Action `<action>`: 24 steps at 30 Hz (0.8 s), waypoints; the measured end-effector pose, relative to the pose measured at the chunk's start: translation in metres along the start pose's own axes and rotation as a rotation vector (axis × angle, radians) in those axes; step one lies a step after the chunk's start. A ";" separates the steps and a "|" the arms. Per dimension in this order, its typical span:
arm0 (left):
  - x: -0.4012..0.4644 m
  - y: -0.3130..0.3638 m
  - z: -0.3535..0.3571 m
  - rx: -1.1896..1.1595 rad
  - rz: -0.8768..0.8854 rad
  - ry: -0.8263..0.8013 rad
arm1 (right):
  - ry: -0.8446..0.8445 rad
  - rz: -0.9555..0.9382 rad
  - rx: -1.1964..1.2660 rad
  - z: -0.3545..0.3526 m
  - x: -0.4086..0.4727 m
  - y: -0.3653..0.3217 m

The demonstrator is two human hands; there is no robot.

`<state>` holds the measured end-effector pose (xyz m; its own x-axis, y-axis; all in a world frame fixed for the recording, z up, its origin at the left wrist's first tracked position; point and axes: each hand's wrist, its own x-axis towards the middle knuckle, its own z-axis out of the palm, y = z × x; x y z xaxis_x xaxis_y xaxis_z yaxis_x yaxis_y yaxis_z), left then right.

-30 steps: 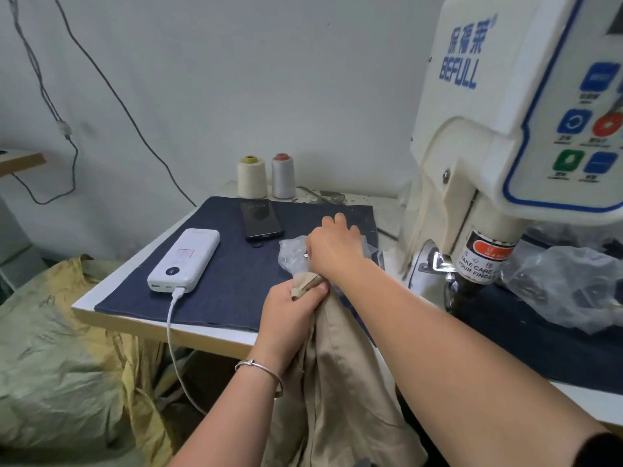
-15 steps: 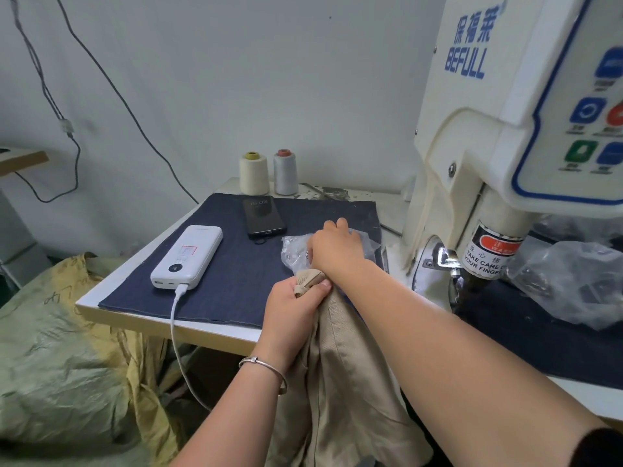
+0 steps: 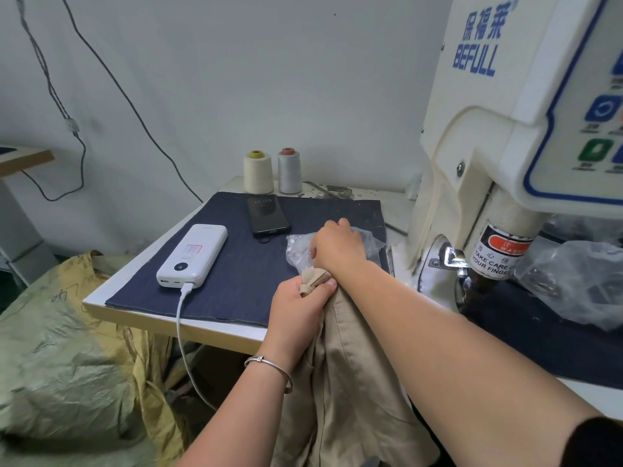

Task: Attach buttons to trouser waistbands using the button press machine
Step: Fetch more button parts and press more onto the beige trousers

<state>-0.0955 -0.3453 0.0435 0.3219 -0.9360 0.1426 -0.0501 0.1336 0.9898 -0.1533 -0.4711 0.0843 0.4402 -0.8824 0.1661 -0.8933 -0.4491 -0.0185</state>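
Beige trousers [image 3: 354, 382] hang off the table's front edge. My left hand [image 3: 298, 315] grips their waistband end [image 3: 312, 278], with the thumb pressed over the folded tip. My right hand [image 3: 337, 247] reaches across it into a clear plastic bag of small buttons [image 3: 296, 251] lying on the dark denim cloth [image 3: 236, 281]; its fingertips are hidden behind the hand. The cream button press machine [image 3: 505, 129] stands to the right, its press head [image 3: 499, 257] apart from both hands.
A white power bank [image 3: 192, 256] with its cable and a black phone [image 3: 268, 214] lie on the denim cloth. Two thread spools [image 3: 258, 171] stand at the back. Another crumpled plastic bag [image 3: 580, 281] sits right of the machine. A yellow-green sack [image 3: 67, 365] lies below left.
Both hands stay almost where they were: the left still grips the waistband, the right still reaches into the button bag. Only the view has shifted slightly.
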 end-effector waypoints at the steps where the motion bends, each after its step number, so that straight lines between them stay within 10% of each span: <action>1: 0.000 0.001 0.000 -0.006 0.000 -0.003 | 0.004 -0.003 0.001 0.000 0.000 0.000; 24: 0.000 0.002 0.002 -0.022 0.001 -0.008 | 0.024 0.010 -0.115 0.001 0.001 0.002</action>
<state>-0.0973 -0.3454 0.0452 0.3145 -0.9384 0.1432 -0.0289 0.1413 0.9895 -0.1548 -0.4735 0.0831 0.4305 -0.8824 0.1898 -0.9026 -0.4203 0.0933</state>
